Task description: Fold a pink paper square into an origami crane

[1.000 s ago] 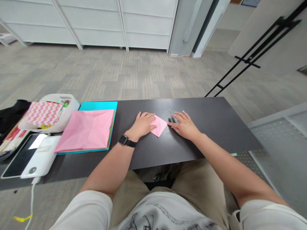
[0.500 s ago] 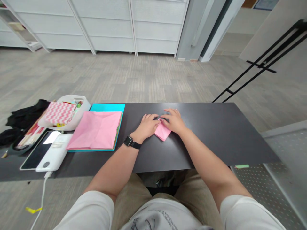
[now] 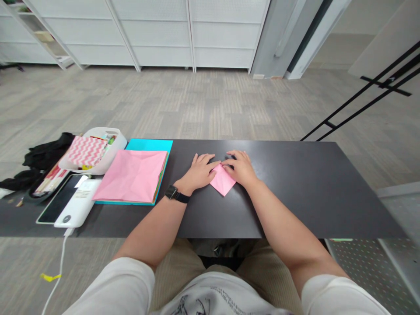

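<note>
On the dark-grey tabletop, my left hand and right hand touch a pink folded-paper diamond. Both lie loosely spread.

This looks like an office or similar workroom. Grey patterned carpet tiles lie underfoot, white panelled units line the far side from 11 to 12 o'clock, and an open shelf shows at 10 o'clock. A grey column stands at 1 o'clock, and the long dark surface at the centre resembles a plain desk.
</note>
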A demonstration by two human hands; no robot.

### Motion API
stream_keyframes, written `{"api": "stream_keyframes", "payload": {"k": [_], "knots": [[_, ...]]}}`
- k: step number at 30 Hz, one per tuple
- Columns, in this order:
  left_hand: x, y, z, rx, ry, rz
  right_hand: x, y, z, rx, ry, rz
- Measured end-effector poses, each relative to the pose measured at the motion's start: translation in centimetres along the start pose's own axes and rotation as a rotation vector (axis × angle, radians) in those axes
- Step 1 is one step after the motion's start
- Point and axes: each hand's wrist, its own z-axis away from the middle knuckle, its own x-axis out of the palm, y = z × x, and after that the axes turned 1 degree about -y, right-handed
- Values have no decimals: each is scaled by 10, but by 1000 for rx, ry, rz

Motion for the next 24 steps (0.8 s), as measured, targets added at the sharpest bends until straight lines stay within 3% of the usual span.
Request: {"api": "stream_keyframes", "payload": {"k": [14, 24], "knots": [[-19, -6, 2, -3, -137, -26, -2, 2, 0, 49, -34, -34], [-52, -5, 12, -47, -289, -89, -1, 5, 1, 63, -46, -42]]}}
